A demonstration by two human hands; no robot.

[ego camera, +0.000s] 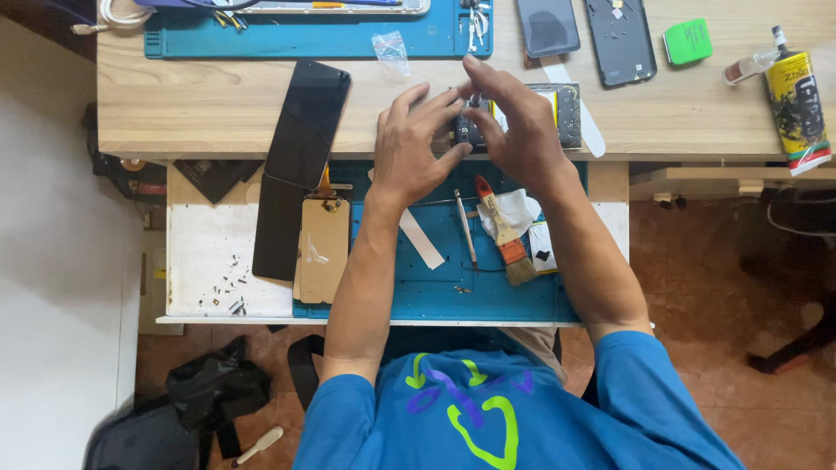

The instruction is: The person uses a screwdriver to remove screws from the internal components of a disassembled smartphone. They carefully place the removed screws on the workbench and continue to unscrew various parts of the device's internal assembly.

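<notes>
An opened phone body [568,113] with a yellow part inside lies on the wooden desk [200,104]. My left hand [416,148] rests on its left end with fingers spread over it. My right hand [514,122] is curled above it, thumb and forefinger pinching a small dark part [471,106] at the phone's left end. What lies beneath the palms is hidden.
On the pull-out shelf with a blue mat [435,296] lie a brush [505,235], a thin tool [467,228], a tissue, a gold back cover [324,248] and small screws [228,283]. A black screen panel [306,122], two phones [547,26] and a spray can [798,109] are on the desk.
</notes>
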